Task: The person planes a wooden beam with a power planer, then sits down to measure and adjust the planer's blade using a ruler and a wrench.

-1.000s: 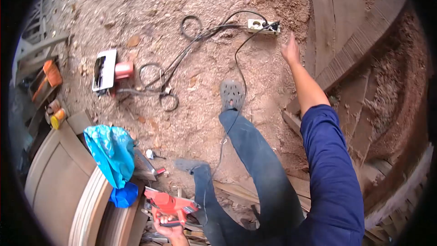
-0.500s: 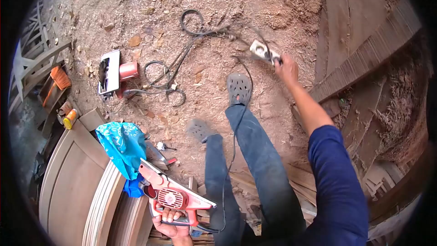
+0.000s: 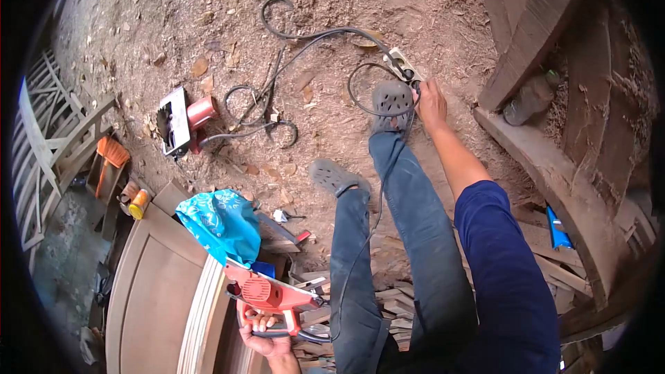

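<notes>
My left hand [image 3: 267, 332] is wrapped around the rear handle of a red electric planer [image 3: 267, 292], at the lower left. A turquoise patterned bag [image 3: 220, 225] hangs at the planer's far end. My right hand [image 3: 432, 105] is stretched down to the ground, with its fingers closed on a black plug [image 3: 415, 86] at the near end of a white power strip [image 3: 400, 62]. Whether the plug is fully in its socket is hidden by my fingers. The planer's thin black cord [image 3: 369, 235] runs along my leg and loops around my shoe [image 3: 393, 100].
A circular saw [image 3: 181, 120] lies on the shavings-covered ground, its thick cable [image 3: 305, 36] coiled nearby. Curved wooden panels [image 3: 163, 284] stand at lower left, with a yellow can [image 3: 140, 204] and an orange brush [image 3: 113, 152] beyond. Large timber pieces [image 3: 547, 173] lie at right.
The view has shifted. My right hand remains at the power strip, now closer to my shoe, and the cord now loops around the shoe. My left hand still holds the planer.
</notes>
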The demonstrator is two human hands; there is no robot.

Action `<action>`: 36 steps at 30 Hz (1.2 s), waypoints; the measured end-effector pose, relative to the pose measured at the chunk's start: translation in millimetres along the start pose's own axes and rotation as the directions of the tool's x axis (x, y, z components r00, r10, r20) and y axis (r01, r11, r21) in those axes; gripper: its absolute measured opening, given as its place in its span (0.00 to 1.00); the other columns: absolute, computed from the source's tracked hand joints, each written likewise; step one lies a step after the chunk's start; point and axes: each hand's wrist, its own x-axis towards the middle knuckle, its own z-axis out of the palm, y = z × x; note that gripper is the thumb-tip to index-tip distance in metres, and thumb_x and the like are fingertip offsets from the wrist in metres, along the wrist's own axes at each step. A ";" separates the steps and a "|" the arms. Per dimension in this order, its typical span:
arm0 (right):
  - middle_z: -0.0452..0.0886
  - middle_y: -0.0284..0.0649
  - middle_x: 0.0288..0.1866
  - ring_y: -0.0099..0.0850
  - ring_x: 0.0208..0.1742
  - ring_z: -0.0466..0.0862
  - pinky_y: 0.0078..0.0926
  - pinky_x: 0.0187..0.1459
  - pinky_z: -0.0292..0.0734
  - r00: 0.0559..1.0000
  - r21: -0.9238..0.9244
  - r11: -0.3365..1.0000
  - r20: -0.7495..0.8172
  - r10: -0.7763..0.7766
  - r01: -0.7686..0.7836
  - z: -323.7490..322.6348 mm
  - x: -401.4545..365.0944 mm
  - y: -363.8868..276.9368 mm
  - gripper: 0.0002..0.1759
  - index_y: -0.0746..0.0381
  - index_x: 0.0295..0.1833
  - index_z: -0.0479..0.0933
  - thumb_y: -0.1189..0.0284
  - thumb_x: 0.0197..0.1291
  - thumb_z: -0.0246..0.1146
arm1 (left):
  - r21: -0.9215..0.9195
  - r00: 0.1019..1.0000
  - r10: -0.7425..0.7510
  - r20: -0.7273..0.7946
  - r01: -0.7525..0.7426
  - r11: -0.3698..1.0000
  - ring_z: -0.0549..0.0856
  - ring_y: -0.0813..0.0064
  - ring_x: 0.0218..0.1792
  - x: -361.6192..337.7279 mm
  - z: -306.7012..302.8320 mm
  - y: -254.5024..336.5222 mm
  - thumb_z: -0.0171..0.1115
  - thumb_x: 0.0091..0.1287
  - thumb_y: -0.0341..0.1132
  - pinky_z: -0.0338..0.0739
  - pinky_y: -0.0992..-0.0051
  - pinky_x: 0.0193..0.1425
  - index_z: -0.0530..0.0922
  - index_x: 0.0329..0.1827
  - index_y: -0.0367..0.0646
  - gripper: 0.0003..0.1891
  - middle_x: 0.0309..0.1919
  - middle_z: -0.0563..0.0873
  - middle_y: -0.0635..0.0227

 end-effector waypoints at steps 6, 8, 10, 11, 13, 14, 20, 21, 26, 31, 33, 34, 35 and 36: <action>0.78 0.51 0.49 0.54 0.48 0.84 0.51 0.48 0.82 0.975 -0.073 0.996 0.218 -0.042 0.059 7.8 9.3 12.0 0.11 0.62 0.47 0.74 0.75 0.60 0.66 | -0.085 1.000 -0.030 0.010 0.031 0.996 0.79 0.84 0.23 2.0 -21.0 2.7 0.57 0.63 0.36 0.75 0.77 0.36 0.79 0.48 0.42 0.12 0.22 0.82 0.76; 0.79 0.50 0.49 0.51 0.46 0.87 0.47 0.46 0.85 0.969 -0.161 0.976 0.218 -0.113 0.150 2.1 5.8 5.7 0.11 0.61 0.46 0.73 0.74 0.60 0.66 | -0.151 0.998 -0.050 0.044 0.056 0.987 0.77 0.81 0.23 2.0 -22.2 0.2 0.57 0.65 0.37 0.76 0.73 0.37 0.79 0.51 0.40 0.15 0.25 0.81 0.73; 0.79 0.51 0.47 0.52 0.45 0.87 0.48 0.45 0.84 0.977 -0.102 0.983 0.164 -0.136 0.154 -4.3 -3.6 -3.4 0.09 0.61 0.46 0.73 0.73 0.63 0.65 | -0.148 0.997 -0.059 0.059 0.067 0.987 0.78 0.80 0.24 0.5 -19.5 -2.2 0.57 0.65 0.37 0.76 0.72 0.38 0.79 0.52 0.40 0.15 0.25 0.81 0.73; 0.79 0.52 0.45 0.53 0.44 0.86 0.49 0.44 0.83 0.983 -0.037 0.987 0.108 -0.149 0.154 -9.2 -6.6 -9.9 0.08 0.62 0.45 0.73 0.72 0.65 0.64 | -0.136 0.995 -0.066 0.077 0.077 0.988 0.78 0.80 0.25 -0.3 -16.1 -2.8 0.57 0.65 0.37 0.76 0.72 0.38 0.79 0.52 0.40 0.16 0.26 0.81 0.73; 0.78 0.52 0.44 0.53 0.42 0.85 0.50 0.42 0.81 0.992 0.064 0.989 -0.011 -0.129 0.130 -21.6 -3.1 -19.3 0.08 0.62 0.45 0.73 0.70 0.67 0.62 | -0.136 0.997 -0.053 0.058 0.061 0.989 0.76 0.82 0.23 -4.8 -9.9 -6.3 0.57 0.64 0.36 0.75 0.73 0.38 0.78 0.52 0.41 0.15 0.25 0.81 0.75; 0.78 0.53 0.42 0.54 0.41 0.85 0.51 0.41 0.80 0.987 0.162 0.981 -0.134 -0.088 0.110 -32.7 1.9 -21.7 0.08 0.63 0.45 0.72 0.69 0.69 0.60 | -0.133 0.998 -0.048 0.048 0.054 0.990 0.74 0.84 0.22 -8.6 -11.0 -6.8 0.58 0.64 0.36 0.74 0.74 0.38 0.77 0.51 0.43 0.14 0.23 0.80 0.76; 0.82 0.58 0.46 0.57 0.46 0.85 0.54 0.47 0.78 0.952 -0.088 0.996 -0.304 -0.027 0.000 -141.0 111.3 -22.4 0.15 0.66 0.51 0.74 0.65 0.69 0.61 | -0.227 0.982 -0.048 0.185 0.090 0.970 0.76 0.85 0.24 -19.0 -40.9 -2.8 0.59 0.64 0.36 0.74 0.76 0.37 0.77 0.51 0.44 0.14 0.23 0.78 0.77; 0.82 0.58 0.46 0.57 0.46 0.85 0.54 0.47 0.78 0.946 -0.096 0.995 -0.319 -0.053 0.024 -157.1 121.7 -19.9 0.15 0.66 0.51 0.74 0.65 0.69 0.61 | -0.261 0.971 -0.032 0.239 0.096 0.961 0.76 0.85 0.24 -19.2 -41.1 -3.8 0.59 0.64 0.36 0.74 0.76 0.37 0.77 0.51 0.44 0.14 0.24 0.78 0.77; 0.80 0.63 0.62 0.58 0.61 0.81 0.49 0.63 0.77 0.963 -0.090 0.973 0.187 -0.195 0.215 -185.5 55.2 -85.5 0.35 0.71 0.68 0.70 0.60 0.62 0.68 | -0.431 0.960 -0.007 0.278 0.132 0.893 0.74 0.84 0.24 -13.8 -67.0 -1.0 0.58 0.64 0.35 0.73 0.76 0.37 0.75 0.52 0.47 0.14 0.23 0.73 0.78; 0.80 0.48 0.66 0.42 0.69 0.79 0.40 0.70 0.71 0.686 0.602 0.798 0.575 -0.445 0.013 -238.3 -160.7 -260.7 0.36 0.63 0.71 0.71 0.55 0.63 0.68 | -0.518 0.966 0.061 0.252 0.082 0.851 0.74 0.80 0.24 -16.9 -82.3 -10.3 0.57 0.61 0.36 0.73 0.71 0.41 0.75 0.53 0.47 0.17 0.22 0.74 0.78; 0.76 0.50 0.72 0.44 0.74 0.74 0.42 0.74 0.65 0.535 0.717 0.695 0.610 -0.585 -0.057 -218.4 -227.1 -282.7 0.44 0.62 0.78 0.62 0.48 0.64 0.66 | -0.522 0.971 0.088 0.224 0.043 0.852 0.75 0.80 0.25 -19.8 -86.5 -17.2 0.57 0.59 0.35 0.73 0.72 0.40 0.75 0.53 0.47 0.17 0.22 0.74 0.78; 0.74 0.50 0.73 0.46 0.75 0.73 0.43 0.76 0.63 0.493 0.753 0.651 0.605 -0.626 -0.098 -204.4 -251.9 -282.7 0.47 0.62 0.80 0.59 0.46 0.66 0.65 | -0.540 0.978 0.084 0.188 0.031 0.841 0.76 0.81 0.25 -22.0 -92.9 -22.0 0.57 0.58 0.34 0.73 0.72 0.40 0.75 0.52 0.48 0.18 0.22 0.74 0.78; 0.72 0.52 0.75 0.48 0.77 0.70 0.45 0.77 0.61 0.378 0.743 0.658 0.647 -0.662 -0.119 -188.4 -264.6 -273.4 0.48 0.61 0.81 0.56 0.45 0.67 0.62 | -0.565 0.979 0.103 0.176 0.015 0.825 0.76 0.81 0.24 -23.9 -93.1 -28.4 0.57 0.57 0.34 0.73 0.72 0.40 0.75 0.52 0.48 0.18 0.22 0.74 0.78; 0.70 0.53 0.76 0.50 0.79 0.67 0.47 0.79 0.58 0.280 0.739 0.661 0.667 -0.690 -0.132 -174.6 -287.3 -258.4 0.48 0.61 0.82 0.54 0.43 0.68 0.60 | -0.583 0.975 0.120 0.187 0.012 0.812 0.76 0.81 0.24 -28.4 -101.9 -34.2 0.57 0.57 0.34 0.74 0.72 0.40 0.75 0.52 0.48 0.18 0.22 0.74 0.78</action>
